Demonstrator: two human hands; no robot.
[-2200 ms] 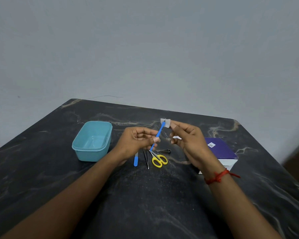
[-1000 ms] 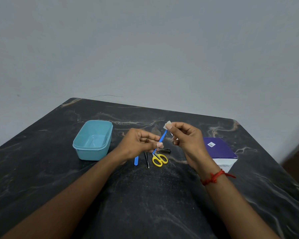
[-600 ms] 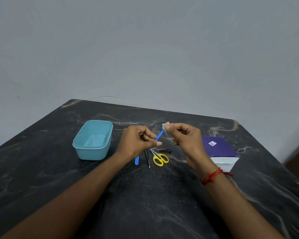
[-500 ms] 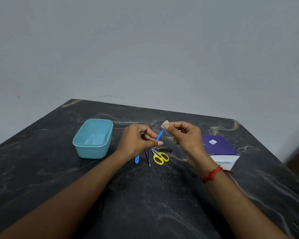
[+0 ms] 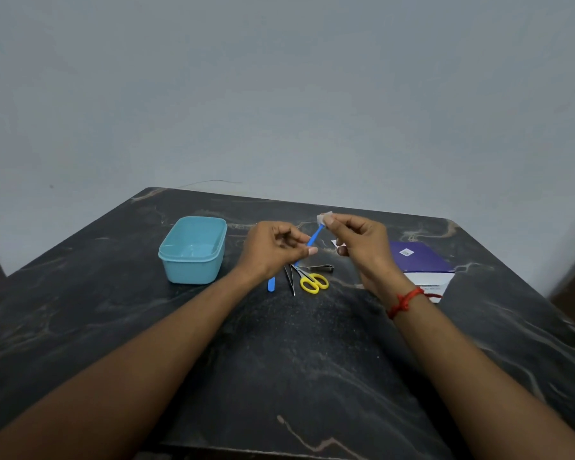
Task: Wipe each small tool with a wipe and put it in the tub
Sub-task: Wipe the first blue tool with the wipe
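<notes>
Left hand: the left hand (image 5: 273, 249) was raised above the table, fingers curled in, thumb and forefinger pinching the lower part of a thin blue tool (image 5: 313, 239).
Right hand: the right hand (image 5: 359, 242) was raised just beside it, thumb and forefinger closed on a small white wipe (image 5: 324, 218) at the tool's upper tip; a second scrap of white showed under its lower fingers, too small to tell what it was.
Blue tool: it was tilted, its top end leaning toward the right hand and wrapped by the wipe, its lower end hidden behind the left fingers.
Tub: a light blue tub (image 5: 193, 249) stood open on the table to the left of the left hand, apart from it, with nothing visible inside.
Tools on the table: below the hands lay a blue stick (image 5: 271, 284), a pair of dark tweezers (image 5: 290, 280), yellow-handled scissors (image 5: 312, 281) and a metal nail clipper (image 5: 321, 267), all close together.
Box: a purple and white box (image 5: 420, 265) lay to the right, partly behind the right wrist.
Wrist: a red thread (image 5: 404, 302) was tied round the right wrist.
Table: the black marbled table (image 5: 296, 376) carried everything, both forearms reaching in over its near edge.
</notes>
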